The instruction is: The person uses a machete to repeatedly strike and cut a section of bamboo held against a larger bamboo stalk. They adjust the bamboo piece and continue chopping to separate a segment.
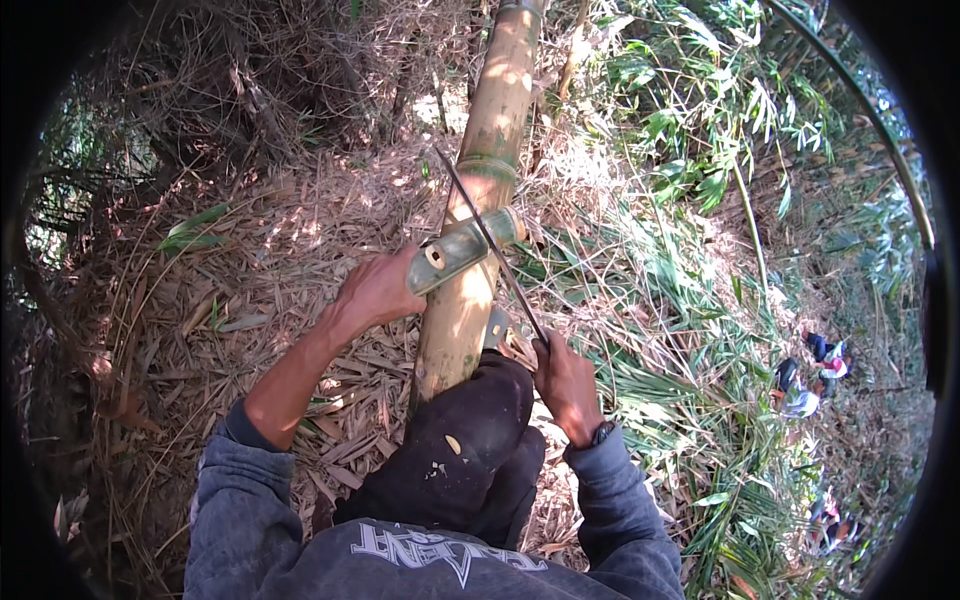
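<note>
A short green bamboo section (462, 255) lies crosswise on a thick, tan bamboo pole (500, 100). A cut hole shows near its left end. My left hand (375, 290) is wrapped round that end, beside the pole. In my right hand (566, 388), closed at the right of my knee, is the handle of a long, narrow, dark blade (514, 283). The blade slants up and left across the bamboo section, seen almost edge-on; whether it is a machete or a saw I cannot tell. Both cut sides of the hole look pale.
My dark-trousered knee (475, 405) is against the pole's near end, with another cut bamboo piece (496, 326) beside it. Dry leaves (270, 290) cover the ground. Green bamboo foliage (700, 130) stands at right, with people (800, 395) farther off.
</note>
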Motion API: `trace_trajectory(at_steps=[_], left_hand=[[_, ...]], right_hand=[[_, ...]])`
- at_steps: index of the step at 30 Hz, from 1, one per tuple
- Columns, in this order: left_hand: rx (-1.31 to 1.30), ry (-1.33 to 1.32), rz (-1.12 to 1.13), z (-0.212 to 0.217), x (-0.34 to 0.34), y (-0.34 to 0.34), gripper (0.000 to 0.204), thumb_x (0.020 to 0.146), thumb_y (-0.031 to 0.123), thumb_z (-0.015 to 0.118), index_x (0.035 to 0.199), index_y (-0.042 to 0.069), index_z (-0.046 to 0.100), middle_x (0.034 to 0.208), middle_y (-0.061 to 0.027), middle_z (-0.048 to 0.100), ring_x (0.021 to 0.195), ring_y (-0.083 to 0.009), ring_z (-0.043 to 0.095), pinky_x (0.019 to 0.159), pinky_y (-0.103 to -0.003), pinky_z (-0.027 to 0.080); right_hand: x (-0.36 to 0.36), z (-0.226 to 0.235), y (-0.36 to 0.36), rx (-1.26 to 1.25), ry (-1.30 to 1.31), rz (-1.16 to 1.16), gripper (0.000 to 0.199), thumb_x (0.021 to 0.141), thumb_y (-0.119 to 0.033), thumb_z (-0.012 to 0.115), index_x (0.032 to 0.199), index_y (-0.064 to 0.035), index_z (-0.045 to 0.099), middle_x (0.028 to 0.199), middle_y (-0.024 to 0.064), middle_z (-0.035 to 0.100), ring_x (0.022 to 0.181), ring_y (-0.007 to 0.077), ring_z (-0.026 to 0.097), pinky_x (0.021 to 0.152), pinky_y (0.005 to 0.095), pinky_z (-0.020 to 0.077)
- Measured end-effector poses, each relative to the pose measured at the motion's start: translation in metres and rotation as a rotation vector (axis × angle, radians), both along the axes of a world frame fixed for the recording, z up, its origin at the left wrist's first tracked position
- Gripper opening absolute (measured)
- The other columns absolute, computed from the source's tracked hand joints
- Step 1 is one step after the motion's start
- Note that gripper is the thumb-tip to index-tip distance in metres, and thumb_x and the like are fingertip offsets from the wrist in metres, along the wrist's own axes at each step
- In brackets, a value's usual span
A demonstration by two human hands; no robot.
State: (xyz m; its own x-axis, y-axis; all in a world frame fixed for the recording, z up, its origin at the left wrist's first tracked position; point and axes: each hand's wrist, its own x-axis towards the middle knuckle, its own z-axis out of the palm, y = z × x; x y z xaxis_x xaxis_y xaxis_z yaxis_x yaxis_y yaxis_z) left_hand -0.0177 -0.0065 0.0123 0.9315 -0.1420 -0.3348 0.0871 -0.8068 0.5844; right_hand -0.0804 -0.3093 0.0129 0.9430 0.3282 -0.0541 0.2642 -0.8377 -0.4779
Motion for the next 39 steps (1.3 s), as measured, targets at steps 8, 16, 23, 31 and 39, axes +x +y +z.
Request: trace_trajectory(at_steps=[8, 16, 23, 31, 39], left_hand=[[-0.006, 0.029, -0.047, 0.01, 0.005, 0.001, 0.059, 0.066, 0.022, 0.076, 0.116, 0.002, 0.054, 0.095, -0.0238, 0.067, 0.09, -0.0407, 0.066, 0.078, -0.048, 0.051], [0.169, -0.161, 0.086, -0.015, -0.009, -0.008, 0.058, 0.067, 0.022, 0.075, 0.117, 0.005, 0.053, 0.097, -0.0225, 0.067, 0.092, -0.0394, 0.067, 0.076, -0.048, 0.052], [0.03, -0.021, 0.06, -0.009, -0.001, -0.002, 0.055, 0.068, 0.023, 0.075, 0.117, 0.009, 0.053, 0.097, -0.0198, 0.067, 0.091, -0.0414, 0.066, 0.077, -0.049, 0.052], [0.013, -0.091, 0.037, -0.016, -0.002, -0.003, 0.056, 0.069, 0.022, 0.075, 0.118, 0.008, 0.052, 0.1, -0.0217, 0.067, 0.092, -0.0423, 0.065, 0.077, -0.049, 0.052], [0.047, -0.067, 0.09, -0.015, -0.008, -0.006, 0.064, 0.069, 0.022, 0.075, 0.126, 0.009, 0.05, 0.104, -0.0216, 0.067, 0.093, -0.0423, 0.066, 0.079, -0.05, 0.052]], right_hand=[[0.01, -0.033, -0.009, -0.073, -0.111, 0.048, 0.016, 0.097, -0.018, 0.052, 0.096, -0.0016, 0.051, 0.077, 0.0208, 0.061, 0.06, 0.0387, 0.061, 0.051, 0.0471, 0.0456], [0.003, 0.013, 0.002, 0.322, 0.234, -0.102, 0.017, 0.097, -0.016, 0.057, 0.099, 0.0015, 0.056, 0.065, 0.024, 0.059, 0.058, 0.0417, 0.06, 0.053, 0.0481, 0.0426], [-0.007, 0.044, 0.018, 0.785, -0.147, -0.188, 0.021, 0.102, -0.016, 0.051, 0.107, 0.0018, 0.061, 0.062, 0.0036, 0.057, 0.052, 0.0136, 0.056, 0.049, 0.028, 0.0421], [0.01, -0.037, -0.005, 0.421, 0.155, -0.141, 0.02, 0.098, -0.013, 0.056, 0.11, 0.0029, 0.06, 0.062, 0.0243, 0.055, 0.054, 0.0405, 0.057, 0.05, 0.0471, 0.0393], [-0.006, 0.042, 0.015, 0.728, -0.176, -0.228, 0.02, 0.1, -0.014, 0.052, 0.102, 0.0039, 0.061, 0.062, 0.0043, 0.057, 0.051, 0.0133, 0.055, 0.05, 0.0289, 0.0424]])
